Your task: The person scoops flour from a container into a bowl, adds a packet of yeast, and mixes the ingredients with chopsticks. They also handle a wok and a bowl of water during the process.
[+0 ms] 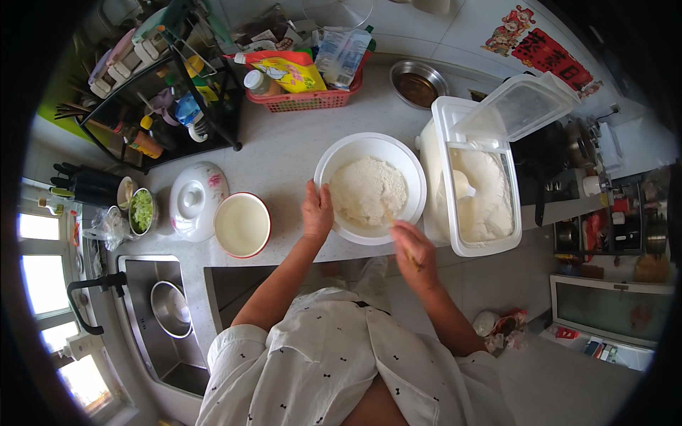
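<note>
A white plastic basin stands near the counter's front edge, holding a mound of flour that looks partly clumped. My left hand grips the basin's rim at its left side. In my right hand is a pair of wooden chopsticks, or one thick stick; their tips are in the flour at the lower right. Just right of the basin, a white flour bin has its clear lid raised, with a scoop lying in its flour. A red-rimmed enamel bowl with pale contents sits to the left.
A floral lid and a bowl of chopped greens are further left, above a sink holding a steel bowl. Behind are a red basket of packages, a metal bowl of brown liquid and a black rack of bottles.
</note>
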Demonstrator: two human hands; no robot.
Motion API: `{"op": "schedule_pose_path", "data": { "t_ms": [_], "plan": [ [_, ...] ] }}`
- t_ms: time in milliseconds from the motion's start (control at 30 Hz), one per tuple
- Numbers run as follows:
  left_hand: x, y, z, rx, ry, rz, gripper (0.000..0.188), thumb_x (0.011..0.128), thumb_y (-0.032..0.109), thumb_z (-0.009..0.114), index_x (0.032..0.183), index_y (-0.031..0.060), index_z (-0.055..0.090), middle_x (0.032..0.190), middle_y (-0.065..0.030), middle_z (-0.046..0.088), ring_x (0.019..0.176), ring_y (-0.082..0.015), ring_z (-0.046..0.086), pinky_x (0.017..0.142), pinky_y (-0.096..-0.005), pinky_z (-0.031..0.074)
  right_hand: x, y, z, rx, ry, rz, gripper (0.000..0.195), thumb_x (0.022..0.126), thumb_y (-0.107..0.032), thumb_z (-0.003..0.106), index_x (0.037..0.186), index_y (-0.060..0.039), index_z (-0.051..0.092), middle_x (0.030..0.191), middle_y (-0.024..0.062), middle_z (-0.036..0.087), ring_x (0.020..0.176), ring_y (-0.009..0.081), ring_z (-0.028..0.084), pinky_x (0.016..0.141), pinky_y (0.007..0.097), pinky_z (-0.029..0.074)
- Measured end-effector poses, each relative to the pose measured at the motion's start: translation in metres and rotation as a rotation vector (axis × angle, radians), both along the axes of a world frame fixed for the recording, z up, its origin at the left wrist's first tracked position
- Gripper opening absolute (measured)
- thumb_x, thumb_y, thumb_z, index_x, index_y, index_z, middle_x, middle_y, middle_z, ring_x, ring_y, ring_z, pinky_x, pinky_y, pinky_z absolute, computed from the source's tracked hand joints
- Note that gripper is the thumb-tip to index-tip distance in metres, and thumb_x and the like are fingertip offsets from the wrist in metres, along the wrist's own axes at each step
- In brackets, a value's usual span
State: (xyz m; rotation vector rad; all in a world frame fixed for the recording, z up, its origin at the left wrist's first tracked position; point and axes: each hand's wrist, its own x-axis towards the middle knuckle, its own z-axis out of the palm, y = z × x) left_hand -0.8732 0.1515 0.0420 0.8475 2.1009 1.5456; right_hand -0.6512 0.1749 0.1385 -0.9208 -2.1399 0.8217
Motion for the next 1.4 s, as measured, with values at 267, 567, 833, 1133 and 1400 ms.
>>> {"op": "schedule_pose_path", "data": {
  "t_ms": [267,567,833,1133,1400],
  "plan": [
    [-0.002,-0.001,0.005,0.019,0.026,-0.042,0.03,0.098,0.024,0.05,0.117,0.0008,0.049,0.082,-0.0206,0.063,0.071,-0.0311,0.063,0.064,-0.0397,0.05,-0.037,0.012,-0.021,0.055,0.1,-0.012,0.018,0.081,0.003,0.064,0.099,-0.0005,0.066,0.104,0.0158,0.067,0.091,0.0297,0.067,0.078,0.0332,0.054],
    [0.002,-0.002,0.0,-0.027,-0.002,0.004,0.03,0.099,0.027,0.049,0.113,0.0004,0.049,0.083,-0.0201,0.063,0.072,-0.0303,0.063,0.066,-0.04,0.05,-0.034,-0.025,-0.005,-0.039,0.075,0.026,0.018,0.081,0.004,0.065,0.098,-0.0013,0.064,0.1,0.0176,0.066,0.09,0.0321,0.067,0.077,0.0337,0.054],
    [-0.003,-0.005,-0.005,-0.03,0.006,-0.009,0.033,0.098,0.026,0.05,0.115,-0.0016,0.049,0.082,-0.0209,0.062,0.071,-0.0312,0.062,0.065,-0.0397,0.05,-0.013,0.01,-0.003,0.084,0.234,-0.176,0.015,0.082,0.005,0.064,0.096,0.0007,0.065,0.097,0.0188,0.068,0.089,0.0317,0.068,0.078,0.0343,0.055],
    [-0.001,-0.002,0.003,-0.028,-0.057,-0.014,0.031,0.098,0.026,0.051,0.113,-0.0012,0.051,0.081,-0.0178,0.062,0.071,-0.024,0.06,0.067,-0.037,0.049,-0.034,0.012,-0.02,0.005,0.268,-0.165,0.018,0.081,0.005,0.065,0.097,-0.0004,0.064,0.096,0.0173,0.068,0.09,0.03,0.068,0.078,0.0342,0.054],
    [-0.001,-0.004,0.008,-0.037,-0.022,-0.038,0.027,0.099,0.024,0.049,0.113,0.0014,0.049,0.083,-0.0186,0.062,0.072,-0.0259,0.061,0.067,-0.0378,0.049,-0.047,-0.022,-0.007,-0.109,0.178,0.044,0.018,0.08,0.005,0.065,0.096,-0.0026,0.063,0.099,0.0163,0.066,0.089,0.0307,0.067,0.075,0.0338,0.054]
  ]
}}
